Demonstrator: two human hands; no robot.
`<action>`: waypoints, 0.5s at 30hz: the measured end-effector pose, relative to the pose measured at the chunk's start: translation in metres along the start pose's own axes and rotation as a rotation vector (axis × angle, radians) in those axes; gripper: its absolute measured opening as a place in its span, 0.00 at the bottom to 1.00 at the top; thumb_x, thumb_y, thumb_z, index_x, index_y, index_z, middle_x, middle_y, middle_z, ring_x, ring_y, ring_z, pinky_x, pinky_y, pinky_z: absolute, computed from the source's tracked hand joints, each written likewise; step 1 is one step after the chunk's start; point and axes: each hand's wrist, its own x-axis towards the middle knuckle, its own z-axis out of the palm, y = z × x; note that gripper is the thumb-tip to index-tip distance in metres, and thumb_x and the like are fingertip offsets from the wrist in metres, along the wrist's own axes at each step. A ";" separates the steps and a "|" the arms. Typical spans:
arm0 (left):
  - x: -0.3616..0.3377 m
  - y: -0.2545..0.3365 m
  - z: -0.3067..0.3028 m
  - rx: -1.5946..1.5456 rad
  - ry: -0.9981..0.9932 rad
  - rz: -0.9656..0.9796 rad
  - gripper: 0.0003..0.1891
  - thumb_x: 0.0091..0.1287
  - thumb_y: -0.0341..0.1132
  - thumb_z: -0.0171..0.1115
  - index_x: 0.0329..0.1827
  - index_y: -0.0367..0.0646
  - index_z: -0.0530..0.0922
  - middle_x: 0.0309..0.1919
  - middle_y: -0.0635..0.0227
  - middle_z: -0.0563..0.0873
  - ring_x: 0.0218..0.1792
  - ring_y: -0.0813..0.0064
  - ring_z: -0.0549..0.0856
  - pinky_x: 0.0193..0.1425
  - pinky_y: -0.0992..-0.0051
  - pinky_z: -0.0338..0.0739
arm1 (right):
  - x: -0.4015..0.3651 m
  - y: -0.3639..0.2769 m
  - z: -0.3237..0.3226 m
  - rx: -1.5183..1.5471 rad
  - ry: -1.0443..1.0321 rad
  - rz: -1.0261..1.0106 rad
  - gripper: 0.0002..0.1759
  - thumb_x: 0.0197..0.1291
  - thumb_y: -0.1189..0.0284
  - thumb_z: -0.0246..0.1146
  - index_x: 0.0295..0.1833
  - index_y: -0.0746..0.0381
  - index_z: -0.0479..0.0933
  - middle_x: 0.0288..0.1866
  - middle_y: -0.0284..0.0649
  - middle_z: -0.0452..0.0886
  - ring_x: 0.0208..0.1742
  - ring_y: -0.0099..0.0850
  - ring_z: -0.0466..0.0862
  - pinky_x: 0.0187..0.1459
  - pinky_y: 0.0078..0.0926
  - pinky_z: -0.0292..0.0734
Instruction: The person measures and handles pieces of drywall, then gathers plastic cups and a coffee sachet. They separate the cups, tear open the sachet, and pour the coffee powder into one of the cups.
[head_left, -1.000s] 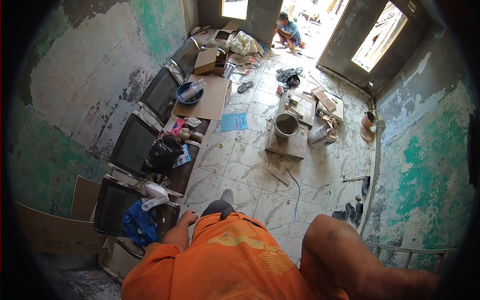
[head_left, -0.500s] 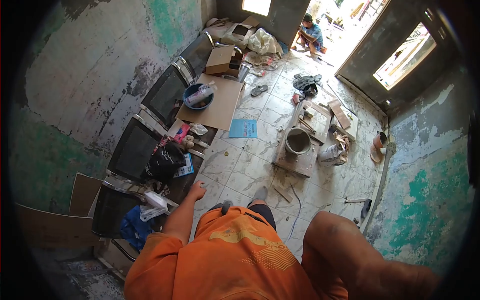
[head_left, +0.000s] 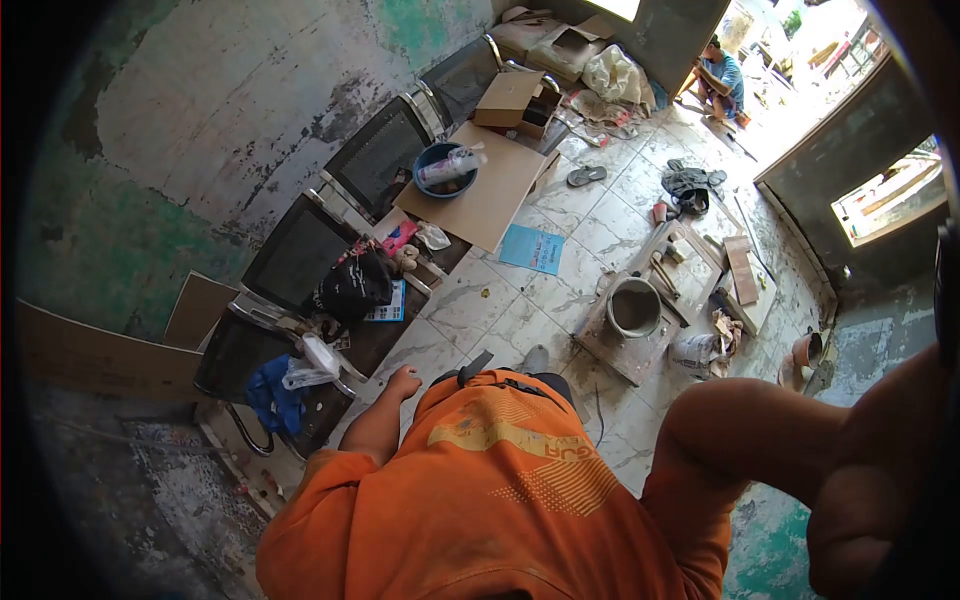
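My left hand (head_left: 404,382) hangs low beside my orange shirt (head_left: 500,480), near the front of the row of black metal chairs (head_left: 300,245). Its fingers look loosely curled, and nothing shows in them. On the right, my bent arm is raised close to the camera; my right hand (head_left: 875,490) is large and dark at the frame's edge, its fingers hidden. Nearest to my left hand on the seats lie a black bag (head_left: 350,290), a white plastic bag (head_left: 318,362) and a blue cloth (head_left: 272,395).
A bucket of grey mix (head_left: 634,307) stands on a dusty board ahead on the tiled floor. Beside it are a torn sack (head_left: 700,352) and wooden pieces (head_left: 740,270). A blue basin (head_left: 445,172) sits on cardboard over the chairs. Another person (head_left: 720,80) squats at the doorway.
My view has turned, so the room appears shifted right and tilted. The raised right arm now sits higher in the frame. My left hand stays low at my side.
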 end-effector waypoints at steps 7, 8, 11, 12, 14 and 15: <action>-0.001 0.044 0.037 -0.238 0.171 -0.044 0.28 0.56 0.30 0.61 0.63 0.49 0.77 0.55 0.49 0.84 0.58 0.50 0.82 0.61 0.60 0.77 | 0.000 0.066 -0.060 0.101 -0.098 -0.046 0.37 0.77 0.55 0.45 0.78 0.69 0.44 0.68 0.54 0.70 0.60 0.42 0.80 0.54 0.30 0.81; -0.001 0.052 0.039 -0.232 0.189 -0.055 0.29 0.55 0.29 0.60 0.65 0.50 0.75 0.55 0.49 0.84 0.58 0.49 0.82 0.61 0.59 0.77 | -0.003 0.073 -0.062 0.119 -0.101 -0.065 0.37 0.77 0.55 0.44 0.78 0.69 0.44 0.68 0.54 0.70 0.60 0.42 0.80 0.54 0.30 0.81; -0.001 0.061 0.057 -0.251 0.192 0.013 0.32 0.56 0.32 0.61 0.68 0.52 0.71 0.57 0.50 0.83 0.60 0.48 0.81 0.63 0.59 0.75 | -0.006 0.091 -0.061 0.162 -0.116 -0.102 0.37 0.77 0.55 0.44 0.78 0.69 0.44 0.68 0.54 0.70 0.60 0.41 0.80 0.54 0.30 0.81; 0.001 0.060 0.050 -0.293 0.194 -0.018 0.32 0.56 0.33 0.62 0.68 0.51 0.71 0.59 0.50 0.82 0.61 0.49 0.81 0.64 0.59 0.75 | -0.007 0.096 -0.058 0.171 -0.113 -0.111 0.37 0.77 0.55 0.44 0.78 0.69 0.44 0.68 0.54 0.70 0.60 0.41 0.80 0.54 0.30 0.81; -0.002 0.043 0.038 -0.323 0.218 -0.048 0.34 0.55 0.35 0.64 0.69 0.49 0.70 0.62 0.50 0.81 0.63 0.52 0.80 0.66 0.62 0.74 | -0.006 0.105 -0.051 0.173 -0.121 -0.121 0.38 0.77 0.54 0.44 0.78 0.69 0.45 0.68 0.54 0.70 0.60 0.41 0.80 0.54 0.31 0.81; 0.001 0.039 0.037 -0.325 0.209 -0.036 0.35 0.55 0.36 0.64 0.70 0.49 0.69 0.62 0.50 0.80 0.63 0.53 0.80 0.67 0.62 0.74 | -0.005 0.109 -0.046 0.172 -0.130 -0.131 0.38 0.77 0.54 0.44 0.78 0.69 0.45 0.68 0.54 0.70 0.60 0.41 0.80 0.54 0.31 0.81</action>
